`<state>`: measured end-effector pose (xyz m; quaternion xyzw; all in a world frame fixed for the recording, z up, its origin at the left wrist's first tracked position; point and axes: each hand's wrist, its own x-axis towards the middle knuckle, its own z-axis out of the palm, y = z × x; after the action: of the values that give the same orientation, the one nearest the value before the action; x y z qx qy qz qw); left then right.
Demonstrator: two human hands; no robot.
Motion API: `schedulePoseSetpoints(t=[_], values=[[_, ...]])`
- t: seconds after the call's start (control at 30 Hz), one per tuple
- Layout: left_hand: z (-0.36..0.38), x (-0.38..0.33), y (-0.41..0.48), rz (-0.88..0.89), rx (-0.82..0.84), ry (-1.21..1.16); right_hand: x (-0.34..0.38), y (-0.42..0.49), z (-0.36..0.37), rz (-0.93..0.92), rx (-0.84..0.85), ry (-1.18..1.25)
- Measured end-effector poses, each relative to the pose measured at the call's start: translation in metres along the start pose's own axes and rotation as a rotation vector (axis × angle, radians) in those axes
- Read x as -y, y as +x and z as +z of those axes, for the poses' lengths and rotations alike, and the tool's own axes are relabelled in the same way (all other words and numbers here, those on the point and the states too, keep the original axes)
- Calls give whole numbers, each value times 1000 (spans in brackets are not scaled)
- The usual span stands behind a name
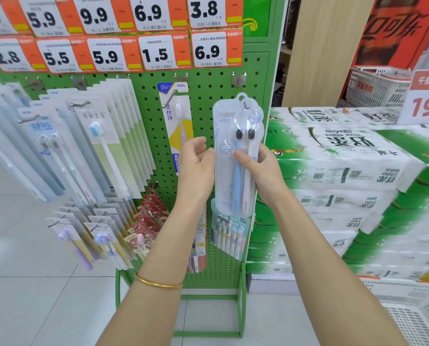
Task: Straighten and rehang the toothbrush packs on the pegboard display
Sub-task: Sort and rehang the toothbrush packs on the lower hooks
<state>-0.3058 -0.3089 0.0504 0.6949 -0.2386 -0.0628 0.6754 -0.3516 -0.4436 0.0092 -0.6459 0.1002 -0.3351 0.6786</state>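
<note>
- The twin toothbrush pack (230,171) sits centre-right of the frame, against the right-hand strip of the green pegboard (208,78).
- Its hang hole at the top is at the tip of the metal hook (245,104). It looks threaded on, though whether it is pushed fully home cannot be told.
- More clear packs show just behind its upper right edge, on the same hook.
- The right hand (263,171) grasps the pack at mid-height, thumb pressed on the front and fingers out of sight behind it.
- The left hand (197,168) is loosely curled, with its fingertips at the pack's left edge. Whether it pinches the edge or only touches it cannot be told.
- The pack's long axis runs nearly vertical, with the top leaning slightly right of the bottom. Brush heads point up, handles down, printed face towards the camera.
- Progress, as a judgement: this pack is in the rehanging step and needs seating and squaring.
- The rows of packs (103,136) at left already hang in orderly fans.
- The single FROG pack (177,121) at centre hangs slightly askew and probably wants straightening.
- The multi-brush pack (229,233) and the red packs (148,216) lower down may need checking too.
</note>
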Motion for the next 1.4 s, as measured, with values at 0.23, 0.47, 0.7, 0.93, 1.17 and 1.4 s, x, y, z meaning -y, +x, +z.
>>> schedulePoseSetpoints(t=[0.23,0.47,0.7,0.93,1.17,1.4], values=[[3,-2,-5,3,-22,-62,5,-21,0,-12,49,55],[7,-4,-10,14,-25,-130,10,-30,-6,-3,72,92],[13,-10,-15,50,17,-185,15,-33,-5,-21,56,104],[15,-15,-21,55,-23,-239,20,-35,-3,-51,74,57],[14,-19,-26,40,-34,-330,23,-40,-2,-71,72,35],[11,-20,-28,41,-5,-377,23,-48,-4,-77,113,52]])
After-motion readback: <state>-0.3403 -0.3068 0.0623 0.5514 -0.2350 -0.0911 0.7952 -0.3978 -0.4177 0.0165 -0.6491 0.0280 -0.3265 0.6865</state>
